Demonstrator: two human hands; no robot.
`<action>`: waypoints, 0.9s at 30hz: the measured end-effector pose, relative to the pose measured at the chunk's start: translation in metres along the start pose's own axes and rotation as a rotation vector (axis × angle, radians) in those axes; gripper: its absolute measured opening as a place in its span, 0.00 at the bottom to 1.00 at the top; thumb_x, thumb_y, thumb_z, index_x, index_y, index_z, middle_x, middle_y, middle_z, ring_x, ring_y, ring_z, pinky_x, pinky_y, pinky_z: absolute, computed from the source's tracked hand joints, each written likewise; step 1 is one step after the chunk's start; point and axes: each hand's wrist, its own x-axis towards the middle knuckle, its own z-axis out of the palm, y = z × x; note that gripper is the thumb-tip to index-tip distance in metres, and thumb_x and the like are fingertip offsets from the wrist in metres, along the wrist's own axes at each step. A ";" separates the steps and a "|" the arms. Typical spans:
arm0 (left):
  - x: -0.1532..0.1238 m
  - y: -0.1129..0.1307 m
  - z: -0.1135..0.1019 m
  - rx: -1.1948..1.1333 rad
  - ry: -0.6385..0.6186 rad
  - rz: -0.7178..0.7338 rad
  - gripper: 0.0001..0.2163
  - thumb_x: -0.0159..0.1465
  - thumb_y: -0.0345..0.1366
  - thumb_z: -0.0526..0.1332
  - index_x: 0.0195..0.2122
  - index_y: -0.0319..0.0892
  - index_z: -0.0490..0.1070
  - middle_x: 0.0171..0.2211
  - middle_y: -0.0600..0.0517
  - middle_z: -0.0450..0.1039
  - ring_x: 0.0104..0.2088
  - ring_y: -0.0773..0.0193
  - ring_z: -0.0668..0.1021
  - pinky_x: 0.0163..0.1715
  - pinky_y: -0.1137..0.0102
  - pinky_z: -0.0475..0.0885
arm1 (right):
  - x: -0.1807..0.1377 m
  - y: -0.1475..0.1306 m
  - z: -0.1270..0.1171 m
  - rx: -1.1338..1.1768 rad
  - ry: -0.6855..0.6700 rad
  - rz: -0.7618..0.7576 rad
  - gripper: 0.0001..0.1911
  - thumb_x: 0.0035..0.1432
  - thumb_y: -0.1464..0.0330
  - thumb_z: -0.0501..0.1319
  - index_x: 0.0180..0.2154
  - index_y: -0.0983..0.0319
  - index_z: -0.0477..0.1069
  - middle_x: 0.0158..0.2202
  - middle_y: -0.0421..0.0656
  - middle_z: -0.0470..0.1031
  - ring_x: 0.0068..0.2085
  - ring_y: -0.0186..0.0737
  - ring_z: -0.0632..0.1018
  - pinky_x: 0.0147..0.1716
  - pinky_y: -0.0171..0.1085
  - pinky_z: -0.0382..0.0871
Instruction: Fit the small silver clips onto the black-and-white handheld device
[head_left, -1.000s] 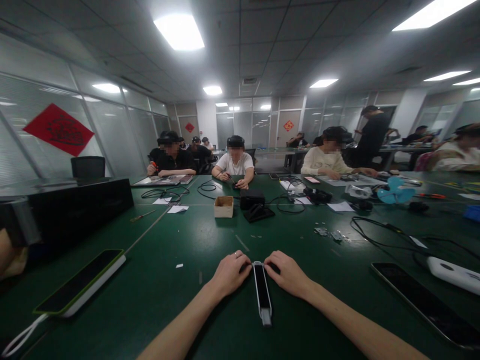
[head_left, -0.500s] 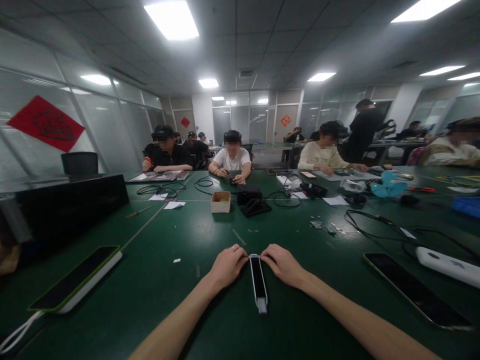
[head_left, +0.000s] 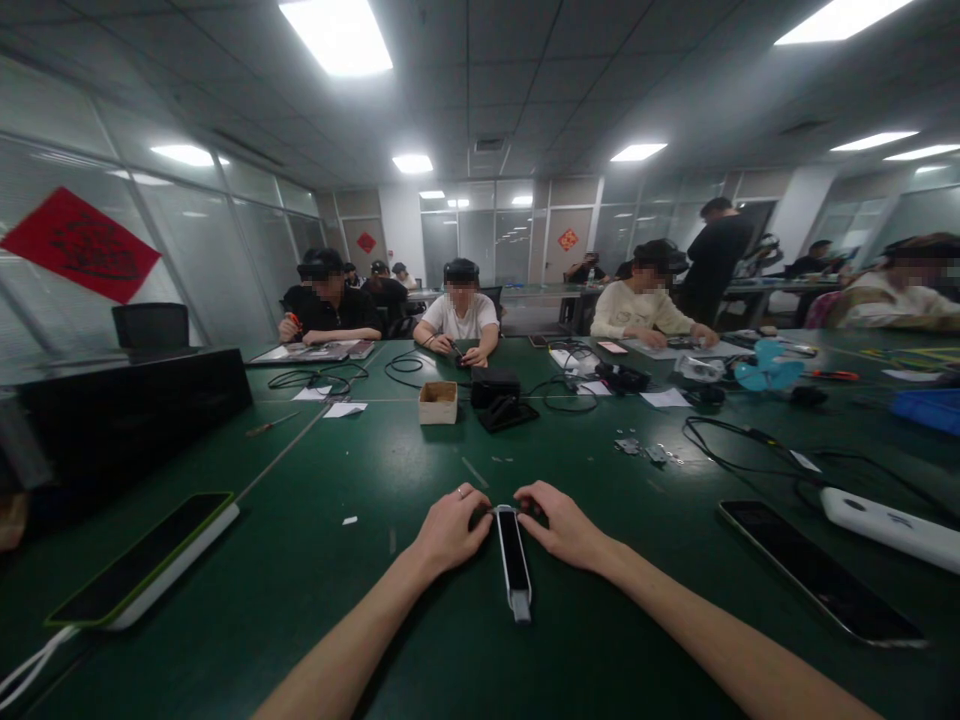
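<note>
Across the whole foreground spreads the green surface (head_left: 300, 540). With the slim white-framed device (head_left: 513, 555) as the dial's centre and 12 pointing away from the wearer, a long black case (head_left: 142, 410) stands near 10 o'clock. A green-edged screen (head_left: 146, 555) lies well apart at 9, a dark phone (head_left: 817, 570) well apart at 3, and an open-topped box (head_left: 438, 405) near 11.

The left hand (head_left: 448, 530) is at about 10 o'clock and the right hand (head_left: 566, 528) at about 2, both at the device's far end. The device lies flat between them, its long axis running almost from 12 to 6, the near end swung slightly toward 5, with a pale grey tip (head_left: 521, 607) there. From the left grip it lies toward 4, from the right toward 8; neither hand is plainly nearer. Each grip looks released, thumb and forefinger parted and nothing held; whether a thumb grazes the frame I cannot tell.

Smaller still, metal pieces (head_left: 649, 450) lie toward 2 and a white scrap (head_left: 349, 520) between 9 and 10.

Half a second ago, both sets of fingertips were pinched in at the device's far end; now they have spread, while the device keeps its place between the hands.
</note>
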 end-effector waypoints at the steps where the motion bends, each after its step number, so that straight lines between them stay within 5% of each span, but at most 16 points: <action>1: 0.000 0.000 0.000 0.002 0.000 -0.003 0.07 0.63 0.36 0.54 0.39 0.44 0.69 0.38 0.51 0.68 0.36 0.64 0.73 0.37 0.71 0.68 | 0.000 0.000 0.000 0.004 0.004 0.003 0.11 0.58 0.67 0.57 0.44 0.61 0.68 0.40 0.45 0.70 0.39 0.39 0.72 0.39 0.38 0.69; 10: 0.002 -0.001 0.001 -0.027 -0.012 -0.005 0.08 0.64 0.36 0.51 0.37 0.43 0.69 0.38 0.51 0.68 0.35 0.65 0.73 0.37 0.71 0.68 | 0.000 0.006 0.004 -0.037 0.001 -0.010 0.07 0.60 0.67 0.54 0.37 0.61 0.69 0.37 0.44 0.70 0.37 0.39 0.71 0.37 0.39 0.69; 16: 0.002 0.001 -0.002 -0.027 -0.038 -0.043 0.08 0.63 0.36 0.53 0.39 0.43 0.69 0.38 0.51 0.69 0.36 0.64 0.73 0.37 0.70 0.68 | 0.007 0.032 -0.014 -0.186 0.058 0.031 0.21 0.59 0.54 0.54 0.49 0.60 0.66 0.48 0.46 0.69 0.48 0.44 0.70 0.47 0.44 0.65; 22: 0.002 0.004 -0.005 -0.031 -0.045 -0.041 0.08 0.63 0.37 0.53 0.40 0.43 0.69 0.39 0.51 0.69 0.36 0.63 0.73 0.37 0.70 0.68 | -0.005 0.139 -0.076 -0.544 0.449 0.481 0.31 0.61 0.52 0.46 0.57 0.67 0.58 0.57 0.56 0.60 0.59 0.53 0.60 0.57 0.49 0.52; 27: 0.003 0.002 -0.003 -0.031 -0.045 -0.041 0.08 0.63 0.37 0.53 0.40 0.43 0.69 0.39 0.50 0.69 0.36 0.62 0.73 0.37 0.69 0.68 | -0.026 0.205 -0.108 -0.545 0.485 0.963 0.39 0.60 0.48 0.41 0.57 0.75 0.57 0.56 0.65 0.60 0.58 0.60 0.61 0.54 0.51 0.54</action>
